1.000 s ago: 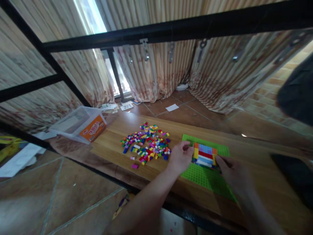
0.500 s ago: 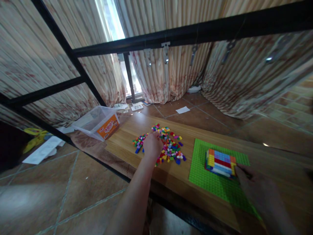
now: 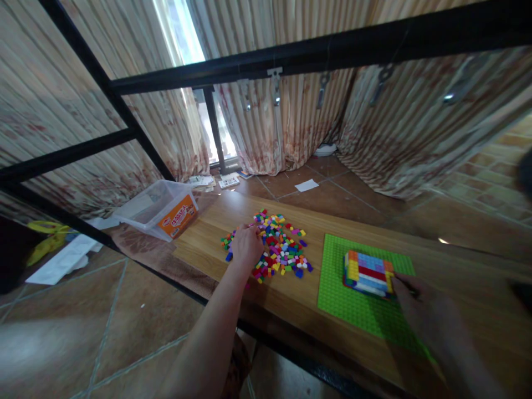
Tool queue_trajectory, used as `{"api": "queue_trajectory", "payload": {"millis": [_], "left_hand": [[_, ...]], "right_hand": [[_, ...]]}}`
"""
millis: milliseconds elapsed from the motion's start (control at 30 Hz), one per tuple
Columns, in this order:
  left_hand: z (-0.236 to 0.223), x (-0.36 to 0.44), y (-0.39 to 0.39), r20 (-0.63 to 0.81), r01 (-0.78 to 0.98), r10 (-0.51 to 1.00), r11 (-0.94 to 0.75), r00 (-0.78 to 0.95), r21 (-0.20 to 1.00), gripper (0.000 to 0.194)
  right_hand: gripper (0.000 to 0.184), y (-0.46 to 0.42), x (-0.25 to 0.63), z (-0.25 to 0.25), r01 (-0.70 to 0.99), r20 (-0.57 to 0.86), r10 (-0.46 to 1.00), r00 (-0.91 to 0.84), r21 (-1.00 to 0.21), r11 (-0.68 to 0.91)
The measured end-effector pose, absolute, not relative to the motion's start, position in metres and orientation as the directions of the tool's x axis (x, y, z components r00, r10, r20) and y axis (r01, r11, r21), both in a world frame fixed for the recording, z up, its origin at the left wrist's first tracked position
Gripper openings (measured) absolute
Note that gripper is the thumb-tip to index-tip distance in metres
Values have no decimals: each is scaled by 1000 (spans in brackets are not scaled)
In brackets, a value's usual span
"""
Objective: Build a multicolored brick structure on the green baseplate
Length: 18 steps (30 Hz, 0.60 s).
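A loose pile of small multicoloured toy bricks (image 3: 285, 252) lies spread on the wooden board. My left hand (image 3: 248, 246) is down at the pile's left part, fingers curled among the bricks; the fingertips are mostly hidden, so what they grip cannot be made out. To the right, a block built of toy bricks (image 3: 369, 273), yellow, orange, light blue, red and white on top, sits on a green studded baseplate (image 3: 334, 296). At the block's right end my right hand (image 3: 430, 313) has thumb and fingers closed against its edge, somewhat blurred and in shadow.
A clear plastic bin (image 3: 143, 213) with an orange label stands at the board's (image 3: 208, 266) far left end. Black metal bars (image 3: 266, 66) cross in front of the curtains. Papers (image 3: 306, 185) lie on the tiled floor behind.
My left hand has shifted slightly left within the pile, uncovering bricks on its right. My right hand stays at the block's right end. The whole view has moved a little.
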<state>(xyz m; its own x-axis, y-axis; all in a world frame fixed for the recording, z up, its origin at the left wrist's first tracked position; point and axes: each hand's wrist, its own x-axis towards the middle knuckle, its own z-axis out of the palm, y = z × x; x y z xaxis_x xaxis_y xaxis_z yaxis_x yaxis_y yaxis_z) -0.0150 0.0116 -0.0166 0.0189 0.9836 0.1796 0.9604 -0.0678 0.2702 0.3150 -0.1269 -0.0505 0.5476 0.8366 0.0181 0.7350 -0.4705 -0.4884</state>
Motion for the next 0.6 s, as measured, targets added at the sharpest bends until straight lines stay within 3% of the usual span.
{"api": "queue_trajectory", "payload": {"millis": [167,300,367,433,500,600], "left_hand": [[-12,-19,15,205,951,979,-80,18,297,25],[-2,-13,11,318,880,947,-112,-46,462,19],[3,1,2,308,719,951,-208,-9,663,16],[7,24,-14,212,432,966,-255,147,865,15],[9,50,-34,86,147,958,-131,274,981,20],[8,86,-60,-102,-102,897,161,430,982,27]], "right_hand": [[47,-128,306,-40,709,38,831,555,-544,-449],[47,-129,303,-26,519,63,727,684,-742,-424],[46,-129,300,-18,390,103,625,774,-855,-342],[41,-129,294,-11,282,125,587,800,-941,-185],[34,-130,283,-4,187,127,642,756,-982,-25],[28,-133,262,4,103,124,799,589,-992,78]]}}
